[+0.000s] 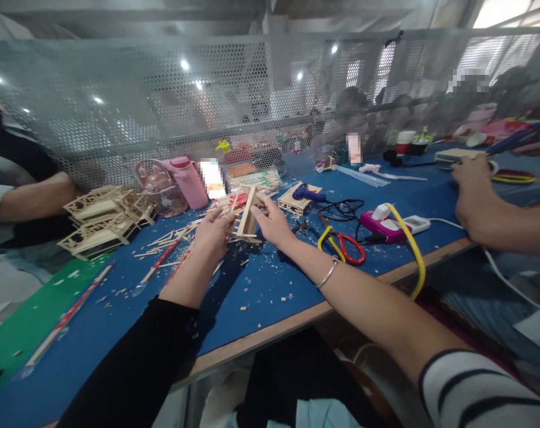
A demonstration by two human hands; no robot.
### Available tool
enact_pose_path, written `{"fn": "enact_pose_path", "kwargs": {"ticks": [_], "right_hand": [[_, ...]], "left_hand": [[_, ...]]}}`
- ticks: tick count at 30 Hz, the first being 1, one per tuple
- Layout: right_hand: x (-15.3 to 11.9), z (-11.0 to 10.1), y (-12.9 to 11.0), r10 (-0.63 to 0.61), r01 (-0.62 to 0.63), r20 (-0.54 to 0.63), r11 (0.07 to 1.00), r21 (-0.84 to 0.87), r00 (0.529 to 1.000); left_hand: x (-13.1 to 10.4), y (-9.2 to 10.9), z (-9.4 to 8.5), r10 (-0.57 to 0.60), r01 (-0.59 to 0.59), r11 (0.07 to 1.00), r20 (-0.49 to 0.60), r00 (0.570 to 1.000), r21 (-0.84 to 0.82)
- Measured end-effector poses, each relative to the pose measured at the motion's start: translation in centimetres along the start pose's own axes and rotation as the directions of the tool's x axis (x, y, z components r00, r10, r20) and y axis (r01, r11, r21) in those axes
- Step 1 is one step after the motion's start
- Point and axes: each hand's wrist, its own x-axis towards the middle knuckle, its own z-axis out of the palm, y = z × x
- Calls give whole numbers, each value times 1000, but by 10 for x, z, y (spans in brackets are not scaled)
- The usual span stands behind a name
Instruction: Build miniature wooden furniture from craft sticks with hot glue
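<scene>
A small pale frame built of wooden sticks (pixel 248 215) is held tilted just above the blue tabletop. On its left side, my left hand (pixel 210 236) has its fingers closed on the frame's edge. My right hand (pixel 273 221) pinches the frame from the right, thumb on the near face and fingers behind. Loose wooden sticks (pixel 167 236) lie left of my left hand, some with red wrapping. Behind the frame is a heap of red-wrapped sticks (pixel 234 201). Pliers (pixel 312 229) and red-and-yellow-handled scissors (pixel 351 248) lie right of my right hand.
Stacked wooden stick models (pixel 104 217) stand left, near a pink bottle (pixel 188 181). A blue glue gun (pixel 308 193) rests on a wooden piece. A magenta power strip (pixel 379 227) with a yellow cable sits right. A co-worker's hand (pixel 473 178) is far right; another person's arm (pixel 33 199) is left.
</scene>
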Motion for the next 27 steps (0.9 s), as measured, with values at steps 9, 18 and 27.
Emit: {"fn": "enact_pose_path", "kwargs": {"ticks": [9, 18, 27], "right_hand": [[-3, -18, -22, -212, 225, 130, 969, -98, 969], [24, -21, -44, -250, 519, 509, 695, -498, 824], [33, -1, -55, -109, 482, 628, 744, -463, 770]], "left_hand": [[-27, 0, 9, -264, 250, 924, -8, 965, -290], [-26, -7, 3, -196, 196, 935, 29, 980, -296], [-30, -4, -2, -242, 244, 948, 34, 970, -206]]}}
